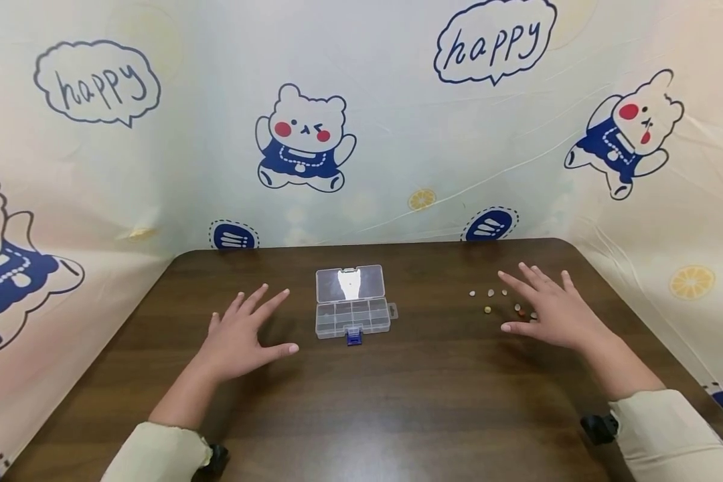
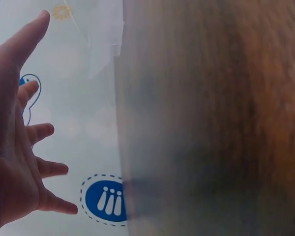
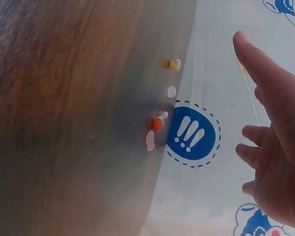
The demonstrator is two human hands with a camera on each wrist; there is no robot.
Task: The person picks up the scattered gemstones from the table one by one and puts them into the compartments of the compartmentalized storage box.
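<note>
A clear plastic compartment box sits mid-table with its lid raised toward the back and a blue latch at its front. Left of it, my left hand hovers above the table, fingers spread and holding nothing. My right hand is likewise spread and empty, over the right side beside several small pebble-like pieces. Most are whitish; one is yellowish and one orange. The right hand's thumb and palm overlap the nearest pieces in the head view.
The dark brown wooden table ends at a rounded back edge. A pale cloth printed with bears and the word happy hangs behind and along both sides. Black straps circle both wrists at the cream sleeves.
</note>
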